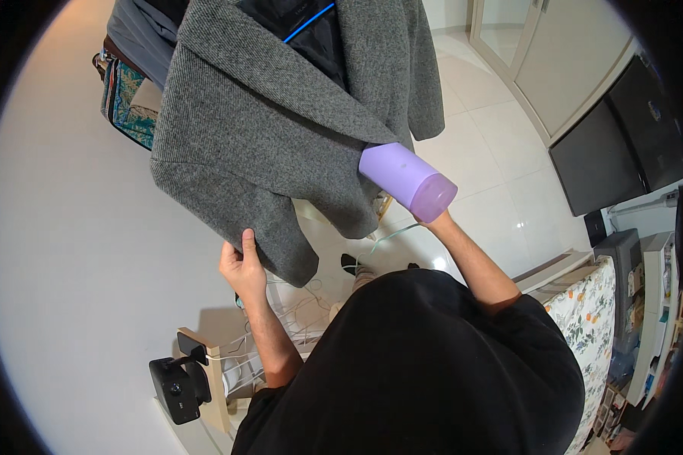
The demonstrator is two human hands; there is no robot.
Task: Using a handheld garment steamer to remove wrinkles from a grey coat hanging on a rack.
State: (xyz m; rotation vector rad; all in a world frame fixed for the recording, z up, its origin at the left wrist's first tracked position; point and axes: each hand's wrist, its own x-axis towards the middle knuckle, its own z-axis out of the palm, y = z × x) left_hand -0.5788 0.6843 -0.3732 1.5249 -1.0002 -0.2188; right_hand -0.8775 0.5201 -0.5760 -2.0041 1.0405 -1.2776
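Observation:
A grey wool jacket point(227, 125) hangs in front of me, its dark lining showing at the neck. A blue bar point(309, 23), apparently part of a hanger, crosses the lining. My left hand point(243, 272) pinches the sleeve point(287, 244) on the left, thumb on the near side. A lilac handheld garment steamer point(398, 168) with a translucent tank at its near end is in my right hand point(431, 220). Most of that hand's fingers are hidden behind the steamer. The steamer's far end lies against or just over the jacket front; contact cannot be made out.
A pale cord point(395, 232) runs from beside my right hand towards the floor. Other clothes point(142, 42) and a patterned bag point(131, 108) hang at upper left. A black device point(175, 389) stands by the wall at lower left. A dark fridge point(603, 148) and a floral-covered bed point(586, 324) lie right.

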